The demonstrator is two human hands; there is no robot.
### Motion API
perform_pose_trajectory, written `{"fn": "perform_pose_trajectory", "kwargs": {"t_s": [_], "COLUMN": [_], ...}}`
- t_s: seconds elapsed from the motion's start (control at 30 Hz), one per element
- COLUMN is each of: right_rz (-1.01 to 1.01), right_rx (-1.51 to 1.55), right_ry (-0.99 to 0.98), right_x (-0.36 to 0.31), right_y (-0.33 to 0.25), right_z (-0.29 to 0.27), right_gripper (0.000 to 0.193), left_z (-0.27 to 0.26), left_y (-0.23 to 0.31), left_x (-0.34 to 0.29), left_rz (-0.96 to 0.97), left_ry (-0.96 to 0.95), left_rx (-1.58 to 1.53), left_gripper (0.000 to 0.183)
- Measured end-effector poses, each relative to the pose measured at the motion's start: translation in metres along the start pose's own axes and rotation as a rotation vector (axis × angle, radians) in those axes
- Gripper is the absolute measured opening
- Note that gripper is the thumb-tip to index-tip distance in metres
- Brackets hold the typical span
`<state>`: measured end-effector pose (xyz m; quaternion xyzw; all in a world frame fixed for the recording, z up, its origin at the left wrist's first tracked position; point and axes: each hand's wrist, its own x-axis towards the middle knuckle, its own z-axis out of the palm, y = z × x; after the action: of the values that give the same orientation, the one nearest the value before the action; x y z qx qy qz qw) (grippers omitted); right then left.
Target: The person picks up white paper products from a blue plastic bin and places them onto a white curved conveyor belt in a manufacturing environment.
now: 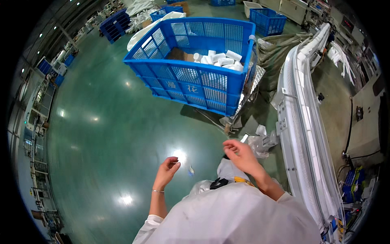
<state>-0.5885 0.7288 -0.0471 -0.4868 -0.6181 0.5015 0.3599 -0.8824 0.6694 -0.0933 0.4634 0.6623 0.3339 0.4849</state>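
My left hand (166, 174) hangs over the green floor with nothing in it, its fingers loosely bent and the thumb apart. Level with my waist, my right hand (242, 156) is also empty, fingers stretched toward the left. Ahead of both hands stands a large blue plastic crate (183, 69) with mesh walls. Inside it, at the right end, lies a heap of white bottles or similar white containers (221, 59). Neither hand touches the crate. Below my right hand, part of my shoe and white-clad leg shows.
A long curved conveyor (300, 122) carrying white items runs along my right side. Clear plastic bags and scraps (260, 144) lie on the floor between it and the crate. Another blue crate (267, 21) stands at the back right. Draped greenish cloth (280, 49) hangs beside the conveyor.
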Motion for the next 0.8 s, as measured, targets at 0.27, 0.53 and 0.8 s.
{"fn": "perform_pose_trajectory", "kwargs": {"t_s": [0.27, 0.53, 0.8], "right_rz": [-0.102, -0.068, 0.344], "right_rx": [0.176, -0.196, -0.582], "right_ry": [0.501, 0.602, 0.79], "right_x": [0.156, 0.284, 0.321], "right_y": [-0.022, -0.023, -0.03], "right_z": [-0.056, -0.059, -0.052], "right_gripper": [0.018, 0.018, 0.02], "left_z": [-0.029, -0.107, -0.085], "left_y": [0.092, 0.226, 0.228], "left_x": [0.152, 0.313, 0.645], "left_rz": [0.134, 0.46, 0.305], "left_ry": [-0.087, -0.061, -0.58], "left_rx": [-0.101, 0.057, 0.675], "left_gripper": [0.026, 0.016, 0.037]}}
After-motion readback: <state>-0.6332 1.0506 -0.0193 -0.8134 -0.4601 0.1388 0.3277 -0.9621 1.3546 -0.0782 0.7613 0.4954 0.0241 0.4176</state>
